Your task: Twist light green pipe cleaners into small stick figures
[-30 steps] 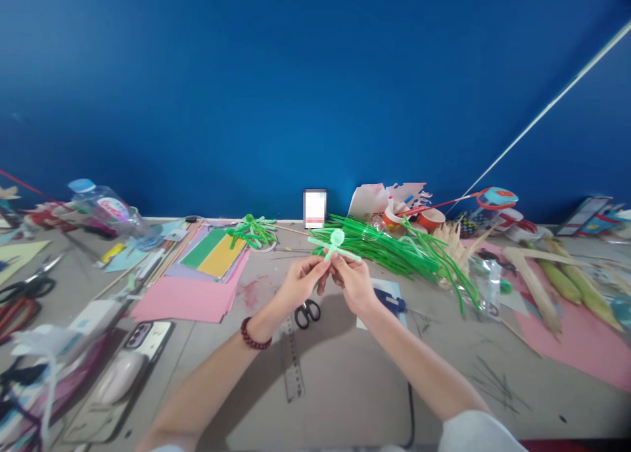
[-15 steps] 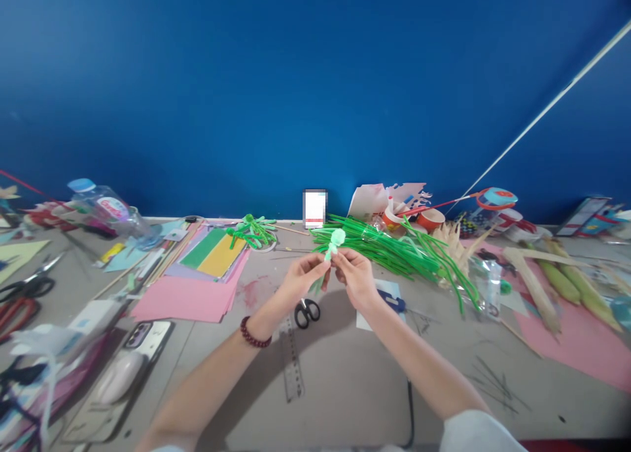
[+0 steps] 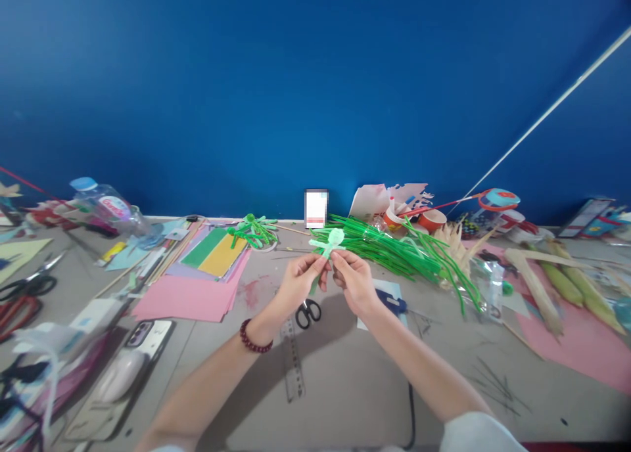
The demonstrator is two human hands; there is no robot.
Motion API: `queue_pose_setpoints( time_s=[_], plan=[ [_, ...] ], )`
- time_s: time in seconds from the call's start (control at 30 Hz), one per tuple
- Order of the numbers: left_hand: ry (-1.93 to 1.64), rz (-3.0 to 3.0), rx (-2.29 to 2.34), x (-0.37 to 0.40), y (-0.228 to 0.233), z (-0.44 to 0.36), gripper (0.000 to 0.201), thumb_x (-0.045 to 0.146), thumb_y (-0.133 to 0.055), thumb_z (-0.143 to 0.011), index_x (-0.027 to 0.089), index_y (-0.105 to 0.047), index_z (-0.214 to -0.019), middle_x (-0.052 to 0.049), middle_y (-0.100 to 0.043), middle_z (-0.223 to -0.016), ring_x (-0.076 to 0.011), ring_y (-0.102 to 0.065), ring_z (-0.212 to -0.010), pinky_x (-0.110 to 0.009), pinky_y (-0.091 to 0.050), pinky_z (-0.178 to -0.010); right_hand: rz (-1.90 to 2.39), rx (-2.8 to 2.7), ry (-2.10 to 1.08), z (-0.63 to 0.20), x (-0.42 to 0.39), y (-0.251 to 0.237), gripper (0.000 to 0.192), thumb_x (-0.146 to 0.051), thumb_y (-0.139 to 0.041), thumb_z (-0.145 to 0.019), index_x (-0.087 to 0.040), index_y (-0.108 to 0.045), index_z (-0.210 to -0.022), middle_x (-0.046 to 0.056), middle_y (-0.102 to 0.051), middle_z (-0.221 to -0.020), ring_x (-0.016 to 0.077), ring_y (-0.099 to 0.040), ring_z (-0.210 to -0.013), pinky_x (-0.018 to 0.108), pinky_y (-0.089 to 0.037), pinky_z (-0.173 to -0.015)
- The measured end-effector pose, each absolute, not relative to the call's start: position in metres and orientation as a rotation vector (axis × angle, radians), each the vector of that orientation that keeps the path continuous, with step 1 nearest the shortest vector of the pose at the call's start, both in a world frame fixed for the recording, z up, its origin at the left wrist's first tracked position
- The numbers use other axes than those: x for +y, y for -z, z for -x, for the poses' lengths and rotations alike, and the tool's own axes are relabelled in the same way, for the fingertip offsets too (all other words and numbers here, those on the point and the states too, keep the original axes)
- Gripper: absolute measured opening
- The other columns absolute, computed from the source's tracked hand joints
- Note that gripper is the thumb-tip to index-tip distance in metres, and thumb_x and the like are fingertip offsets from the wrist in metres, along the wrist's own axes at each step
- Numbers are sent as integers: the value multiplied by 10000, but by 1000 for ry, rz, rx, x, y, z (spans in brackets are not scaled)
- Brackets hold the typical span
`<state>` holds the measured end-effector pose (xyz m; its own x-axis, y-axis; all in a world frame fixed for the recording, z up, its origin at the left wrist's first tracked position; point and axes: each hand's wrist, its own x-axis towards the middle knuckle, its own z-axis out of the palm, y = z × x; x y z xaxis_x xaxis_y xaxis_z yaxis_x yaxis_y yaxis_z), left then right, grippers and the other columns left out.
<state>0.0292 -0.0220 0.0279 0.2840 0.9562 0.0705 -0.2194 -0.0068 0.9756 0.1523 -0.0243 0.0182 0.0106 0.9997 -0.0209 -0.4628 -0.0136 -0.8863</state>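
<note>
Grey surface (image 3: 345, 386), cluttered with craft supplies, set against a deep blue wall (image 3: 315, 77).

Pale green pipe-cleaner figure (image 3: 329, 243) held in the air above the surface centre. Long axis roughly upright, slightly tilted: coiled round head up and away from the person, tail end down between the hands, short arms sticking out sideways.

Left hand (image 3: 298, 280) pinches the figure's lower stem with fingertips pressed together; right hand (image 3: 355, 281) pinches it just beside, from the other side.

Directly behind: a pile of green pipe cleaners (image 3: 394, 249). Below the hands: black scissors (image 3: 307, 313) and a clear ruler (image 3: 292, 366) flat on the surface. Left: coloured paper stack (image 3: 207, 268), another green figure (image 3: 254, 228). Far right: corn husks (image 3: 557, 278) on pink paper. Nothing sits between the hands and the figure.
</note>
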Motion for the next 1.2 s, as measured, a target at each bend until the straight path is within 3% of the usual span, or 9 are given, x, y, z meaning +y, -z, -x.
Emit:
queue_pose_setpoints(
  time_s=[0.13,0.33,0.5,0.6,0.7,0.8,0.9,1.03,1.2],
  plan=[
    [-1000,-999,554,-25,-28,-29,345,441,-647,-757,138,-537,-634,50,-446,-474,-48,-398,-397,-199,-321,-460,850,-844,-1429,-149,-32,-17,302,-441,-715,-685,-165,-609,-625,-49,-466,-469,43,-298,-378,201,-238,-371],
    [-827,-797,234,-29,-26,-31,361,395,-686,-714,144,-467,-574,76,-344,-429,-29,-297,-303,-199,-300,-377,838,-900,-1424,-155,-29,-19,345,-465,-786,-578,-170,-638,-678,-49,-496,-511,51,-375,-419,191,-313,-404],
    [-759,-692,200,-29,-23,-28,273,304,-657,-727,149,-465,-611,79,-305,-452,-26,-247,-306,-181,-284,-334,853,-1044,-1551,-164,-25,-25,336,-477,-751,-625,-165,-637,-674,-50,-459,-502,52,-333,-435,193,-268,-422],
    [-694,-657,219,-27,-23,-25,254,288,-644,-725,151,-466,-606,79,-289,-460,-26,-236,-304,-179,-289,-325,834,-1080,-1623,-167,-24,-27,340,-484,-731,-644,-157,-647,-686,-58,-414,-477,47,-276,-433,190,-218,-416],
    [-687,-744,287,-21,-23,-24,268,361,-610,-747,140,-525,-621,54,-368,-465,-52,-335,-325,-214,-364,-365,826,-1098,-1605,-168,-22,-27,306,-458,-707,-681,-158,-658,-719,-36,-473,-514,51,-296,-438,200,-227,-423],
    [-862,-967,483,-13,-22,-24,291,410,-606,-755,123,-596,-711,1,-514,-534,-102,-495,-441,-240,-428,-463,933,-1107,-1421,-167,-18,-23,268,-427,-693,-697,-161,-676,-730,-17,-522,-554,58,-310,-437,217,-232,-424],
    [-1074,-1202,761,-9,-20,-26,268,373,-681,-721,133,-620,-823,2,-574,-606,-100,-532,-513,-218,-419,-508,1072,-1106,-1183,-166,-14,-17,244,-413,-688,-692,-172,-705,-722,-14,-538,-566,67,-324,-446,228,-232,-430],
    [-1177,-1455,975,-10,-17,-28,275,422,-632,-769,148,-620,-753,20,-541,-561,-89,-495,-503,-209,-385,-498,1130,-1055,-1125,-163,-10,-9,243,-417,-686,-675,-182,-720,-727,-14,-543,-562,81,-355,-460,240,-251,-446],
    [-1114,-1308,886,-11,-13,-31,361,483,-584,-788,149,-566,-652,42,-459,-468,-80,-436,-434,-215,-370,-470,1040,-928,-1236,-154,-10,1,270,-435,-706,-653,-172,-657,-621,-50,-419,-479,63,-266,-433,235,-187,-424]
  ],
)
